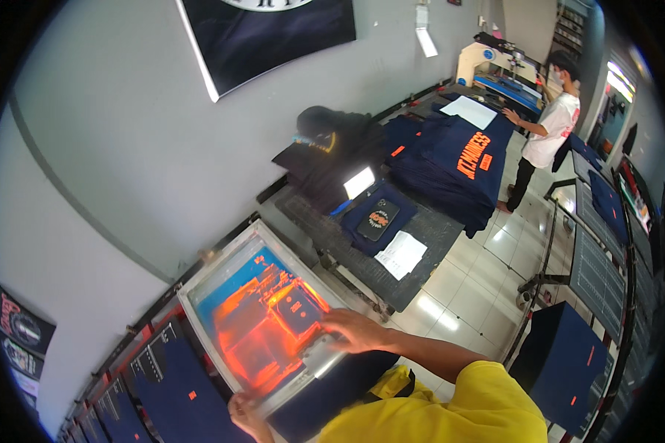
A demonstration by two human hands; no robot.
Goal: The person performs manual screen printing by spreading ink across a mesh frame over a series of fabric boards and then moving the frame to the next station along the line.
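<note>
A screen printing frame (199,319) lies tilted before me, its mesh smeared with bright orange ink over blue emulsion. At its near corner, low in the view, my left hand (248,418) closes round the rim. My right hand (355,330) reaches across to the right corner, with bent fingers closed on the frame's edge; some fingertips are blurred. Beside those fingers is a pale grey bar-like piece (319,357), too smeared to name. Dark navy fabric (332,395) shows beneath the frame on my side.
Navy printed pieces (174,384) line the rail at left. Ahead, a dark table (310,221) holds a phone (380,220), a paper sheet (401,255) and navy shirts (436,170). A person (558,122) stands beyond, near a press machine (495,66). Racks (598,273) stand at right.
</note>
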